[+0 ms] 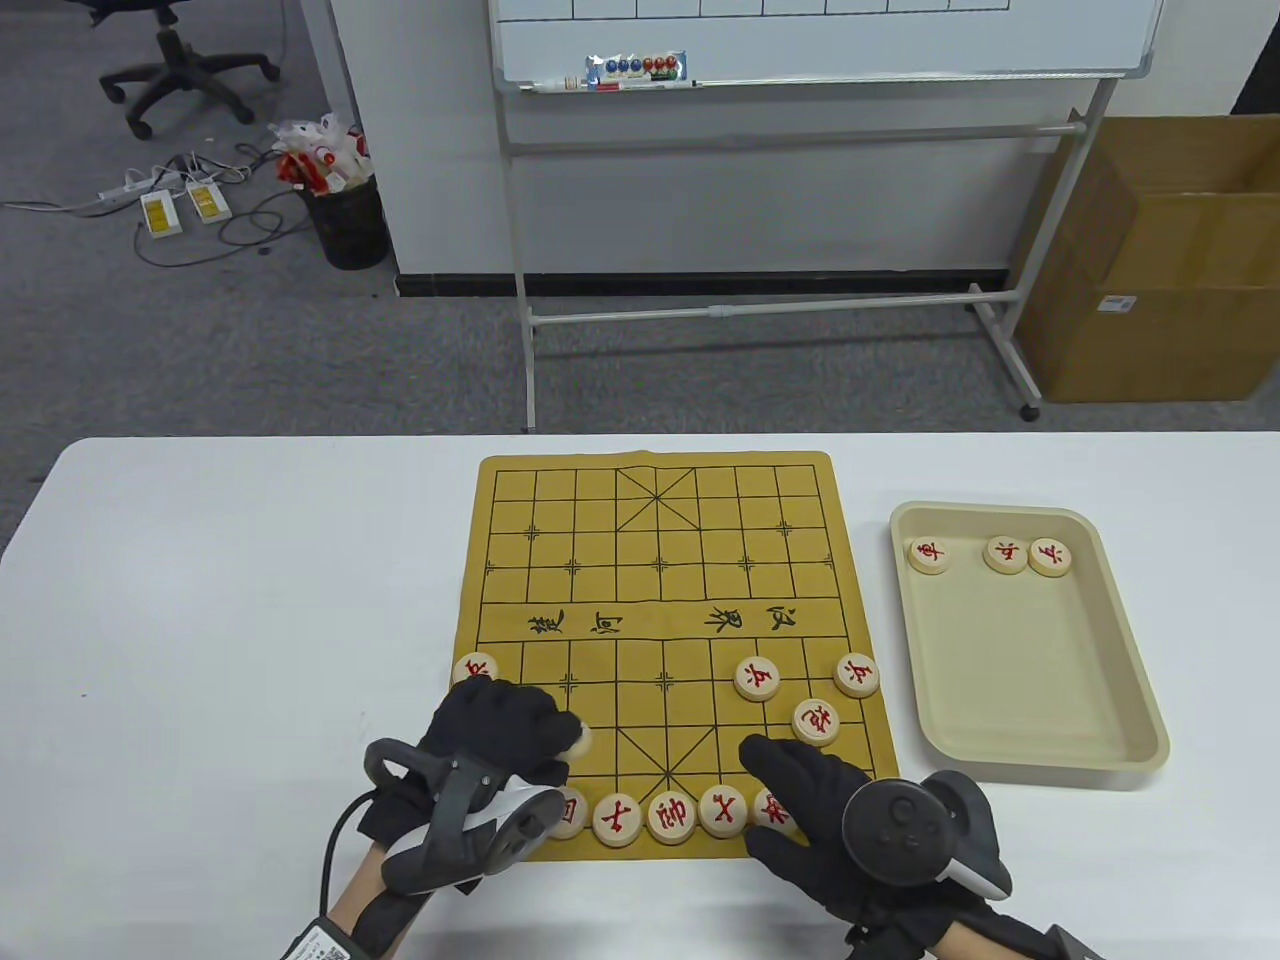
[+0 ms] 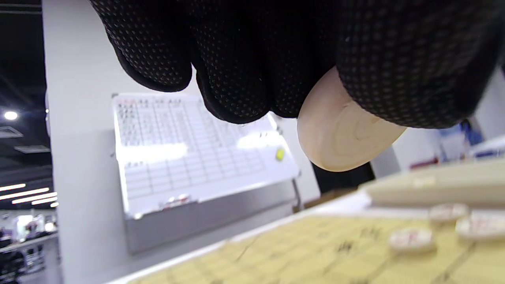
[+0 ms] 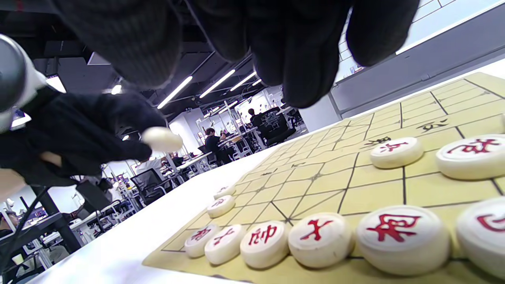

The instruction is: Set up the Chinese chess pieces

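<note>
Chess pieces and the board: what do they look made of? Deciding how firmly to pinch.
Chess pieces: likely pale wood, smooth, with red inlaid characters; faint grain rings show on the piece the left hand pinches. Board: seemingly a thin tan mat, leatherette or cloth, judging by its wavy edge.

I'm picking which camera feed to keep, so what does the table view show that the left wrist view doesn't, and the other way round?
Only the table view shows the beige plastic tray's three red-lettered wooden discs, the near-edge row of discs, and the right hand. Only the left wrist view shows the blank underside of the pale wooden disc pinched in the left hand. Both show the yellow chessboard mat and the whiteboard.
</note>
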`<state>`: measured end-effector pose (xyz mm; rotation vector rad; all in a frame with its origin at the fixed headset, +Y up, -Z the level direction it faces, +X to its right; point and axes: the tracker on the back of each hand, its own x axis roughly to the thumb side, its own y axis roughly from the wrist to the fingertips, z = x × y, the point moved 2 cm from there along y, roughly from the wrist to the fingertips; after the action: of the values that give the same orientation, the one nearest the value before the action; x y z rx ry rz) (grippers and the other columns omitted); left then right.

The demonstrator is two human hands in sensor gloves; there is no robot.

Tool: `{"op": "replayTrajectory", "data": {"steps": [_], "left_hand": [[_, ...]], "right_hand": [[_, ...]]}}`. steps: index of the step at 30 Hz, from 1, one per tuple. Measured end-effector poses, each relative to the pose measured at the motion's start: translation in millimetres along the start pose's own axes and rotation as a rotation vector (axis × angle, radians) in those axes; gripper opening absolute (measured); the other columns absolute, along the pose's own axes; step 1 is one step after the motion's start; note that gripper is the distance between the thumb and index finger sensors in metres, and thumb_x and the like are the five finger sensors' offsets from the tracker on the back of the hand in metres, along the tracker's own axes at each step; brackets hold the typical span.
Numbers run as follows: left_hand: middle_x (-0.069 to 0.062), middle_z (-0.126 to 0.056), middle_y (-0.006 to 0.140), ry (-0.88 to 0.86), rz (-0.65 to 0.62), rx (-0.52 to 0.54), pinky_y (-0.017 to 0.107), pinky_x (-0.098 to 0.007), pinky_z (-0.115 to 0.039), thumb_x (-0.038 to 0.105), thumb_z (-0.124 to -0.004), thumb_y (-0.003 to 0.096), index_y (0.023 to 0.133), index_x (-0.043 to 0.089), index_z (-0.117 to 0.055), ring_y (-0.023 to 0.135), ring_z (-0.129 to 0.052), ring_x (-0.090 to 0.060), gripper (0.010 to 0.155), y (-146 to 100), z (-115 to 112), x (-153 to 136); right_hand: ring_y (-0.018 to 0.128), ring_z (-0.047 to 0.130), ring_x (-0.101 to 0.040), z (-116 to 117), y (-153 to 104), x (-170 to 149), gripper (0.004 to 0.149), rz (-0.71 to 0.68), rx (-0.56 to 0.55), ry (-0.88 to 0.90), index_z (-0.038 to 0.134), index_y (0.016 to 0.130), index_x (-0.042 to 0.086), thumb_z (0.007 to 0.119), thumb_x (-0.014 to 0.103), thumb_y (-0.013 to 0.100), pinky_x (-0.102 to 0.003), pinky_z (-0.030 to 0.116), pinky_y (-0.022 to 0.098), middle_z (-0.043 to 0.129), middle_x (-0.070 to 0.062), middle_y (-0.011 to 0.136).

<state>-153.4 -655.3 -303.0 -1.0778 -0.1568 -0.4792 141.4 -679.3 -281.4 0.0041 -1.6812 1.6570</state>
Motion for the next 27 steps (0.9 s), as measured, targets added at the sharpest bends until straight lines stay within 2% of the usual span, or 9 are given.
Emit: {"op": "replayTrajectory", "data": {"steps": [5, 11, 18, 23, 27], "left_hand": [[0.015, -0.097, 0.07, 0.081, -0.035, -0.156, 0.064, -0.042, -0.085, 0.053, -0.092, 0.0186, 0.067, 0.041, -0.088, 0.064, -0.102, -0.007, 0.05, -20, -40, -7], [0.015, -0.097, 0.07, 0.124, -0.098, -0.249, 0.064, -0.042, -0.085, 0.054, -0.093, 0.0178, 0.066, 0.041, -0.088, 0.063, -0.102, -0.007, 0.05, -30, -72, 6], [0.013, -0.093, 0.075, 0.127, -0.132, -0.282, 0.064, -0.044, -0.084, 0.054, -0.091, 0.0196, 0.072, 0.039, -0.082, 0.067, -0.099, -0.009, 0.055, -34, -82, 19], [0.012, -0.089, 0.078, 0.123, -0.131, -0.38, 0.066, -0.045, -0.083, 0.057, -0.089, 0.0187, 0.077, 0.039, -0.074, 0.07, -0.096, -0.01, 0.063, -35, -91, 20], [0.013, -0.088, 0.078, 0.101, -0.135, -0.413, 0.066, -0.045, -0.082, 0.056, -0.087, 0.0198, 0.077, 0.039, -0.074, 0.07, -0.096, -0.01, 0.061, -34, -95, 20]], "right_hand": [[0.086, 0.085, -0.042, 1, 0, 1, 0.079, -0.005, 0.006, -0.01, 0.052, 0.111, 0.008, 0.078, 0.046, 0.047, -0.063, 0.06, 0.07, 0.067, -0.024, 0.107], [0.087, 0.085, -0.042, 2, -1, 2, 0.079, -0.009, 0.011, -0.018, 0.052, 0.111, 0.008, 0.078, 0.046, 0.047, -0.063, 0.06, 0.071, 0.067, -0.024, 0.107], [0.086, 0.085, -0.042, 2, 0, 2, 0.079, -0.005, 0.021, -0.009, 0.052, 0.111, 0.008, 0.078, 0.046, 0.047, -0.063, 0.06, 0.07, 0.067, -0.024, 0.107], [0.086, 0.085, -0.042, 3, 0, 3, 0.079, -0.009, 0.032, -0.014, 0.052, 0.111, 0.008, 0.078, 0.046, 0.047, -0.063, 0.06, 0.07, 0.067, -0.024, 0.107], [0.086, 0.085, -0.042, 3, 0, 3, 0.079, -0.01, 0.036, -0.017, 0.052, 0.111, 0.008, 0.078, 0.046, 0.047, -0.063, 0.06, 0.07, 0.067, -0.024, 0.107]]}}
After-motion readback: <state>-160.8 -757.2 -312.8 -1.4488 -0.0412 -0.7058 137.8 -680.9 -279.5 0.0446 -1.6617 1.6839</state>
